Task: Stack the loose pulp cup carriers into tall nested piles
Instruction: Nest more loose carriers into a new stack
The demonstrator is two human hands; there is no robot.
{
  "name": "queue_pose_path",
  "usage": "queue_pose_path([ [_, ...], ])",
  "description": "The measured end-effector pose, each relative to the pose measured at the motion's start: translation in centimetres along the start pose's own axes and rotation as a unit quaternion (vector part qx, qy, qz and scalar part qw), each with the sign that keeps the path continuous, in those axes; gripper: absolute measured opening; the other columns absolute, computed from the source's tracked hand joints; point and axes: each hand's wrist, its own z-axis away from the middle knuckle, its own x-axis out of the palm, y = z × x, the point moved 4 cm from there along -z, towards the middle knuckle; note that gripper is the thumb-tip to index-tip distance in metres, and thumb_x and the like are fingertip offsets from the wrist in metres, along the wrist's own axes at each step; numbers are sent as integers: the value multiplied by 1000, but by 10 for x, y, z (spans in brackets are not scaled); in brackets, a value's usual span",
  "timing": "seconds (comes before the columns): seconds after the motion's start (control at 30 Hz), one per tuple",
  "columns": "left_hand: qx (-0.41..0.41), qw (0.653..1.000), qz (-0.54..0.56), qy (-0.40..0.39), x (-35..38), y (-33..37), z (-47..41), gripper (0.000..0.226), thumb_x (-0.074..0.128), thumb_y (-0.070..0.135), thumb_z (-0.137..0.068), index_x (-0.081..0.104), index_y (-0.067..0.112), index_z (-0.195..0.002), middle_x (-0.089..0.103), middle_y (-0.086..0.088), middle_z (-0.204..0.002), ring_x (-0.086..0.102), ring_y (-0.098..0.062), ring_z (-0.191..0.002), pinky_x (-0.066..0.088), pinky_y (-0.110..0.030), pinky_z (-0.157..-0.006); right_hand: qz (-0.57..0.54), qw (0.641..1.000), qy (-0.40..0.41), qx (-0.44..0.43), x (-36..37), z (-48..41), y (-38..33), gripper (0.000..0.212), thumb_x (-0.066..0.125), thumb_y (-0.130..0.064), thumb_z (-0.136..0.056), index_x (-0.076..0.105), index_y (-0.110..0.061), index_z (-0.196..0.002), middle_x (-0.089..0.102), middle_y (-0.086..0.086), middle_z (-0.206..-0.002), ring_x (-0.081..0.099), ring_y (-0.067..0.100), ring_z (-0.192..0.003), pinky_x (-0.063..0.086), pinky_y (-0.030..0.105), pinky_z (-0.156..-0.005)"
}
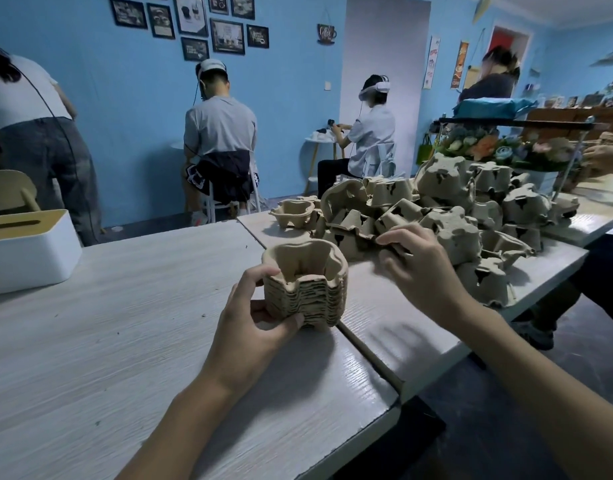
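Centrally, fingers of the left hand [253,320] curl round the nested stack [307,289] by the tabletop [125,323] seam; fingers of the right hand [416,265] pinch the rim of a loose carrier [346,242] at the heap [447,181] edge.

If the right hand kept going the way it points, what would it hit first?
The right hand would meet the heap's nearest loose carrier; its fingertips seem to touch the rim, though the blur leaves that unclear.

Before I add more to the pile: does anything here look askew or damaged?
Nothing looks damaged. The nested stack in the left hand sits even. The heap is jumbled, many carriers tipped or upside down; the right hand pinches a loose carrier at its near edge.
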Motion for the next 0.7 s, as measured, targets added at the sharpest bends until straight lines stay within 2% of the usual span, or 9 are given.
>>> queue_pose_path([
  [0.03,0,1000,8,4,1,1,-1,61,85,9,-75,54,37,-119,58,10,-126,70,-21,-95,59,-29,-78,19,1000,3,13,-7,0,9,22,69,-6,-84,71,-10,-105,64,7,-111,55,28,-109,47,51,-95],
  [0.1,1,1000,22,2,5,6,-6,61,85,7,-75,54,37,-119,58,8,-126,70,-23,-95,58,-28,-77,63,997,21,35,-21,-2,22,23,71,-7,-83,71,-12,-105,63,8,-112,54,31,-108,45,56,-93],
  [0.23,23,999,26,-16,32,19,-33,62,85,7,-75,54,39,-117,57,3,-126,70,-22,-90,58,-29,-75,135,984,57,97,-46,-13,47,20,72,-16,-84,69,-17,-104,57,10,-116,46,33,-114,36,49,-95],
  [0.33,31,998,43,-35,64,22,-61,63,86,7,-74,53,39,-117,59,0,-124,70,-21,-89,59,-34,-75,171,974,53,138,-53,-25,71,34,70,-29,-85,65,-18,-117,51,10,-122,42,32,-119,34,48,-97],
  [0.37,30,998,44,-45,75,21,-68,63,86,7,-74,53,40,-116,59,0,-124,70,-20,-89,59,-32,-75,171,973,51,147,-55,-29,78,38,69,-34,-84,63,-19,-119,50,10,-123,41,31,-120,34,48,-97],
  [0.47,3,995,79,-69,106,17,-81,65,86,3,-74,55,39,-119,58,-1,-125,70,-20,-96,58,-24,-78,181,967,37,175,-62,-40,87,50,68,-44,-81,58,-21,-124,47,10,-125,41,30,-120,36,50,-98],
  [0.6,-38,994,76,-70,128,10,-75,70,86,7,-75,52,37,-129,58,1,-127,67,-19,-104,59,-40,-90,194,956,-14,221,-61,-42,91,67,66,-58,-79,45,-24,-133,43,8,-121,39,26,-118,33,52,-102],
  [0.7,-30,997,56,-45,133,14,-70,67,86,9,-75,53,38,-126,56,7,-128,68,-20,-100,59,-39,-87,206,952,-39,224,-55,-45,92,67,64,-55,-80,38,-24,-134,42,10,-118,40,28,-116,33,50,-99],
])
